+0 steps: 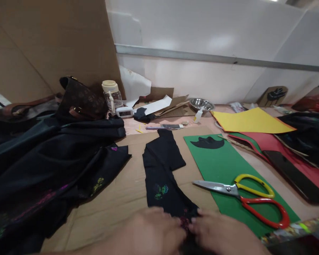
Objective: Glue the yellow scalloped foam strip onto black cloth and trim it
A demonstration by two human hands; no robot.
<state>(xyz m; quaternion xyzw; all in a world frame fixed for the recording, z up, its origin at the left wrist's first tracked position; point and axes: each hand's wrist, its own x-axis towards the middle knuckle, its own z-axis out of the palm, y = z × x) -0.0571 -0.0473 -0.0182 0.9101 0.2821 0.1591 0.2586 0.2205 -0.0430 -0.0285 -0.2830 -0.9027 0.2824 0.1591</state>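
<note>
A narrow strip of black cloth (163, 173) with small coloured embroidery lies on brown cardboard (122, 198), running away from me. My left hand (151, 230) and my right hand (223, 233) meet at its near end at the bottom edge of the view. Both pinch the cloth between closed fingers, close together. Scissors (244, 196) with a yellow and a red handle lie shut on a green sheet (228, 166) just right of my right hand.
A heap of black embroidered cloth (42, 166) and a dark bag (79, 101) fill the left. A jar (111, 94), a steel bowl (200, 103), a glue bottle (198, 115), yellow (250, 120) and red (276, 141) sheets and a black phone (295, 177) lie behind and right.
</note>
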